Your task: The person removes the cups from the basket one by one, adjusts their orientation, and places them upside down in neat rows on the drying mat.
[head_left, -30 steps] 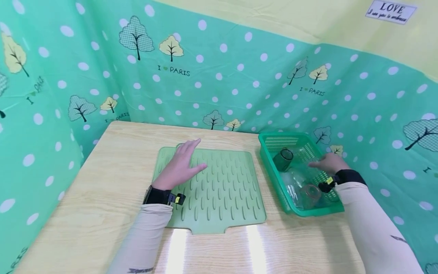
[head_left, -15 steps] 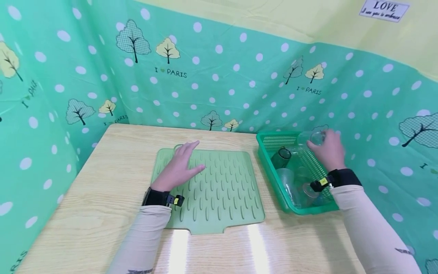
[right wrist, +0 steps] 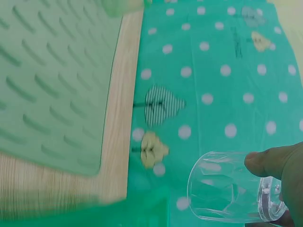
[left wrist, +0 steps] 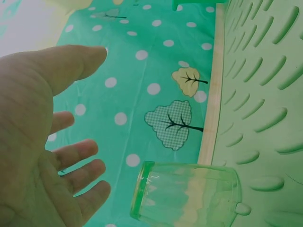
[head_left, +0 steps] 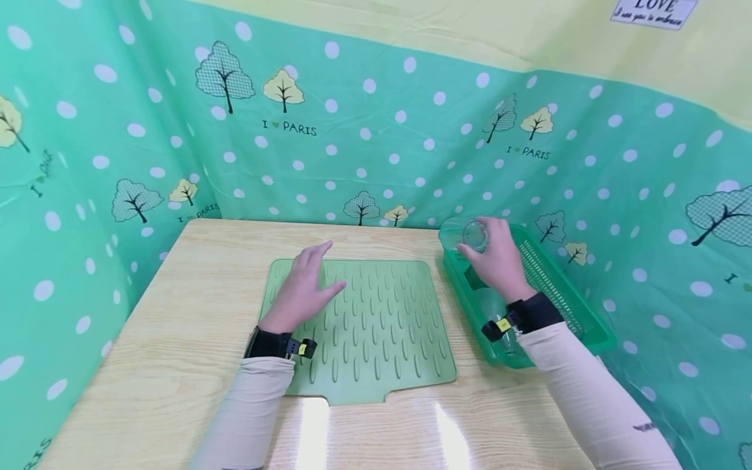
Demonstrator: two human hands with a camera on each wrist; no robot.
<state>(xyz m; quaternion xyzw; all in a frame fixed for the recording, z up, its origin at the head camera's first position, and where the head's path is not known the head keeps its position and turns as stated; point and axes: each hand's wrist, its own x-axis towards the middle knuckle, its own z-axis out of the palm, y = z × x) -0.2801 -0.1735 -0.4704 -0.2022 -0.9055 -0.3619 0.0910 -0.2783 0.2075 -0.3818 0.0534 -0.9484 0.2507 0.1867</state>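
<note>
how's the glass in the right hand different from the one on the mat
The clear glass is colourless; the green glass is tinted green. The clear glass is held in the air by the right hand over the basket; the green glass rests on the mat, apart from the open left hand. Both are see-through tumblers.

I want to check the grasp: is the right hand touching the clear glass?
Touching. In the right wrist view a fingertip presses on the side of the clear glass, and the head view shows the right hand holding it above the green basket.
</note>
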